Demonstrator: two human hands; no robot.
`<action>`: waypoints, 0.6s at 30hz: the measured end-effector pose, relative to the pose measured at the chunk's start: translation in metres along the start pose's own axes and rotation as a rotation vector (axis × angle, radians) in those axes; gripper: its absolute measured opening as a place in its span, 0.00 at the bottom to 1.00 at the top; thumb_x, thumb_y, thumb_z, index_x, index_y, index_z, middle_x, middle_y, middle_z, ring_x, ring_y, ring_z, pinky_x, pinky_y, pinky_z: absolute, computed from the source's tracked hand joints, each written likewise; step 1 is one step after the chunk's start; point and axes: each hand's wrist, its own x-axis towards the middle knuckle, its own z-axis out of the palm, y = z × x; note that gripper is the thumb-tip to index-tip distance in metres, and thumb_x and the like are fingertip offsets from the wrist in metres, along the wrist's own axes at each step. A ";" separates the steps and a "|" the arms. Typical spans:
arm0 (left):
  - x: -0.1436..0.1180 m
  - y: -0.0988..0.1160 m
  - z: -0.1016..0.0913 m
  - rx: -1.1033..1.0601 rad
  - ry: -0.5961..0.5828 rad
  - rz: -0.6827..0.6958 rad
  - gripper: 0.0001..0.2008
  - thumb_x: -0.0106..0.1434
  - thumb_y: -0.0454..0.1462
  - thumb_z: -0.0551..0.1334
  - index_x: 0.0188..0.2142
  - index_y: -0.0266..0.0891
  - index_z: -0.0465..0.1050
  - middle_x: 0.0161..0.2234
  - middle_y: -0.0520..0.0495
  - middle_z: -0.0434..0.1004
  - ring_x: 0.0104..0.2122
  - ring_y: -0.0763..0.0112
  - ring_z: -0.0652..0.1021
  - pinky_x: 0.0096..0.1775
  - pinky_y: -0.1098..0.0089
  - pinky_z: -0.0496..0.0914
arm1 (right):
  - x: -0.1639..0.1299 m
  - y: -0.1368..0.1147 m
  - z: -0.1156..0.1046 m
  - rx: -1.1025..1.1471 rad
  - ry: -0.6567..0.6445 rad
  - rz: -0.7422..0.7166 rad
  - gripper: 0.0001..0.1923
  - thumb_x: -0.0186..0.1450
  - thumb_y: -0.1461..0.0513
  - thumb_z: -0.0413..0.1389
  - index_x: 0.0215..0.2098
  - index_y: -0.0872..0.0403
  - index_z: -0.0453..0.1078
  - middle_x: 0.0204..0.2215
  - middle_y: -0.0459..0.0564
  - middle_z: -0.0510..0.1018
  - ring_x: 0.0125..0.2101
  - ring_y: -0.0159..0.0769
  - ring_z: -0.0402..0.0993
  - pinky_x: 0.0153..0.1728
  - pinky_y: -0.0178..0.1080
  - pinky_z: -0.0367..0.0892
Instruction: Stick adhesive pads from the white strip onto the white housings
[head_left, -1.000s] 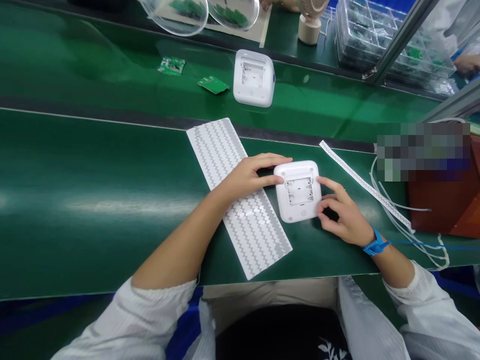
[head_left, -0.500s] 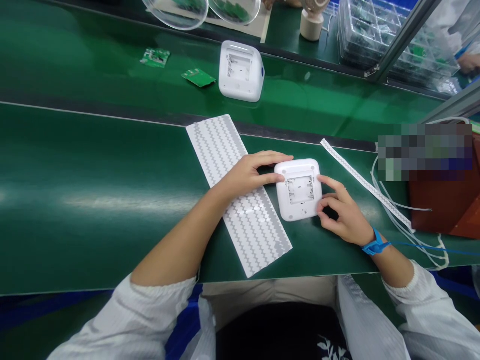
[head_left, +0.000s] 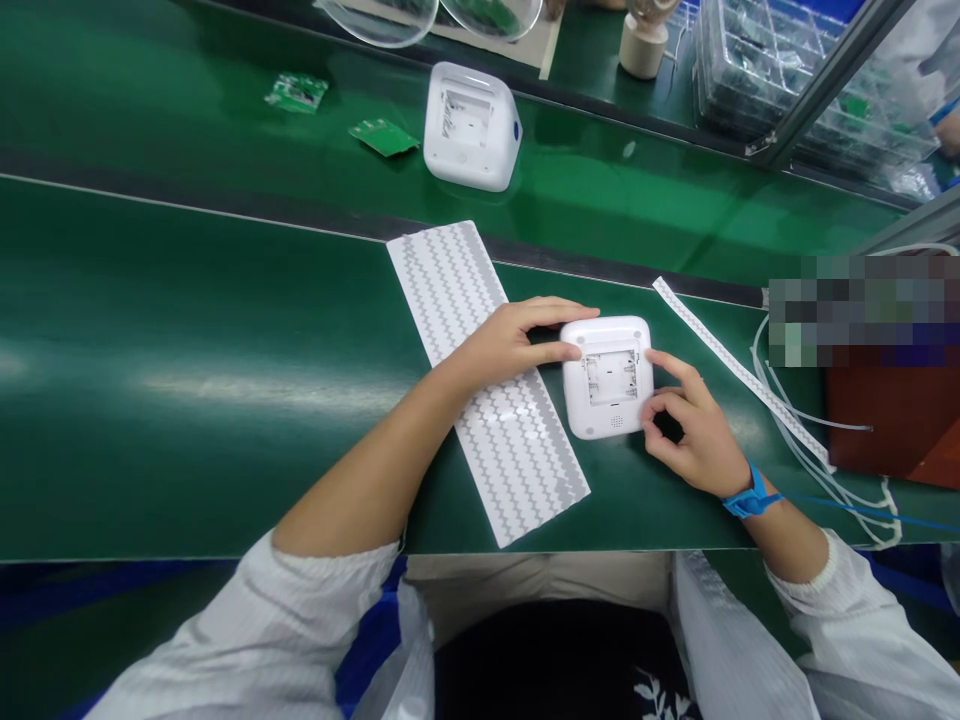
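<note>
Looking from the left, two small green circuit boards [head_left: 296,90] lie on the far green belt [head_left: 150,100], w/ a second white case [head_left: 471,125] next to them, back side up & its battery slot bare.

Closer in, a long white sheet of gray pads [head_left: 487,385] lies slanted on the near green mat [head_left: 187,400]. Most rows look full; can't tell if any pad is gone.

The left hand [head_left: 510,345] rests over the sheet's middle. Its fingers are stretched out, not curled shut, & the tips press the left edge & top left corner of the white case [head_left: 607,377]. It steadies the case, not a full grab.

That case lies flat on the mat, just right of the sheet, back side up. The battery slot is open, no cover, no batteries in it. Small round spots show at some corners, but it's too small to tell if they are stuck-on pads or holes. So the work on this case looks part way at best: slot not closed, corners not sure.

The right hand [head_left: 694,430] is half curled, w/ a blue wrist strap [head_left: 750,492]. Pointer finger & thumb touch the case's right edge. Can't tell if they pinch some tiny thing.

Farther right lie a thin white strip [head_left: 739,370], well apart from the case, & white cords [head_left: 825,460].
</note>
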 end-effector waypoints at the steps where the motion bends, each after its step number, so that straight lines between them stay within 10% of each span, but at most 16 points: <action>1: 0.000 0.000 0.000 0.003 0.000 0.003 0.34 0.68 0.63 0.75 0.66 0.52 0.86 0.67 0.41 0.85 0.69 0.45 0.80 0.73 0.45 0.73 | 0.000 0.000 0.000 -0.003 0.002 -0.001 0.06 0.73 0.67 0.63 0.44 0.49 0.74 0.80 0.61 0.65 0.52 0.54 0.87 0.60 0.65 0.83; 7: 0.000 0.001 0.000 -0.001 -0.002 0.000 0.34 0.69 0.62 0.75 0.67 0.53 0.85 0.68 0.41 0.85 0.69 0.46 0.81 0.72 0.46 0.74 | 0.003 0.000 0.001 0.008 0.029 -0.009 0.08 0.71 0.67 0.63 0.42 0.48 0.71 0.78 0.59 0.66 0.74 0.64 0.71 0.69 0.69 0.76; 18: -0.004 0.001 -0.001 0.052 0.030 -0.021 0.35 0.67 0.65 0.75 0.65 0.52 0.86 0.68 0.42 0.84 0.68 0.44 0.81 0.71 0.45 0.75 | 0.007 0.005 0.000 0.221 0.093 0.058 0.07 0.76 0.61 0.63 0.50 0.46 0.72 0.74 0.59 0.72 0.70 0.56 0.75 0.66 0.63 0.81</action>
